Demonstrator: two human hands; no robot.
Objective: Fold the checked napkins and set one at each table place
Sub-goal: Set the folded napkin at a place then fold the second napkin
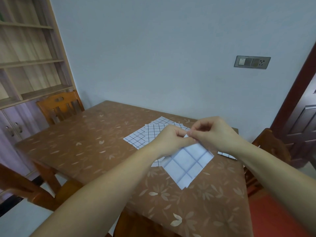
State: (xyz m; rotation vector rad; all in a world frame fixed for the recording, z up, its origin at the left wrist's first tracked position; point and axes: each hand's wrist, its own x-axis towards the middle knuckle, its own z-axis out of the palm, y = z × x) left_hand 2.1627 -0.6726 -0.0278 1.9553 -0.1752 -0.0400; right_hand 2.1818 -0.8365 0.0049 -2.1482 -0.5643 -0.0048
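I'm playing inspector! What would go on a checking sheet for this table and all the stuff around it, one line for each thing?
Surface: brown table with a leaf-patterned cover.
Job's things: one checked napkin is held up by a corner; a loose pile of napkins lies flat behind it; another napkin edge shows past the right forearm.
Clutter: nothing seen.
Hands: left hand and right hand both pinch the checked napkin's top corner.
Cables: nothing seen.
Surroundings: wooden chairs at the table, shelf unit on the left, switch panel on the wall, dark door on the right.
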